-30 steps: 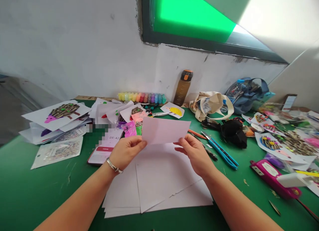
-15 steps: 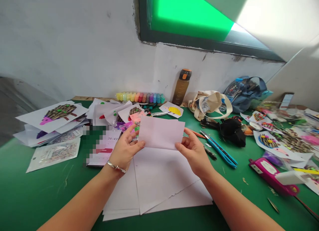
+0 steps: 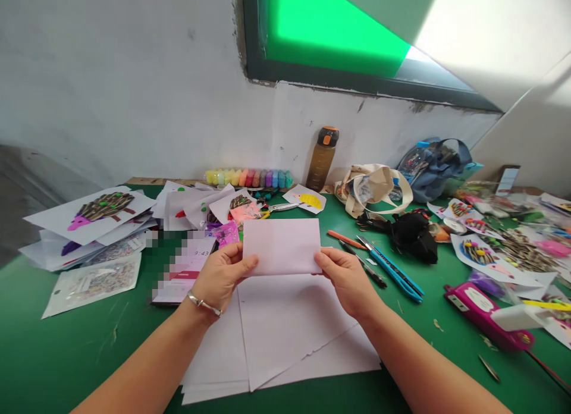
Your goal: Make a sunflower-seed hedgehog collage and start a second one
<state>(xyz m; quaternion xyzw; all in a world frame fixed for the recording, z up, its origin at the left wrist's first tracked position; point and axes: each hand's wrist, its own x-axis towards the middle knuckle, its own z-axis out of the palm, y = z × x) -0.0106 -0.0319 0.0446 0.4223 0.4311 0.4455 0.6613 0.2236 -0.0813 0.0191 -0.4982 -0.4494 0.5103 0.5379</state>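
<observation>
A small white rectangle of paper is held up between both hands, above larger white sheets lying on the green table. My left hand pinches its left edge, thumb in front and fingers curled behind. At the right edge, my right hand grips it the same way. Left of my left hand lies a phone with a lit screen, partly covered by pixelation. An orange pen, a dark pen and a blue cutter lie beyond my right hand.
Stacked hedgehog pictures and a bead packet lie at the left. Along the wall stand coloured clay packs, a brown bottle and a cloth bag. A magenta glue gun and twigs lie at the right.
The small paper has come slightly down and to the left. The fingers of both hands have curled in and closed more tightly on its edges. The view has shifted slightly.
</observation>
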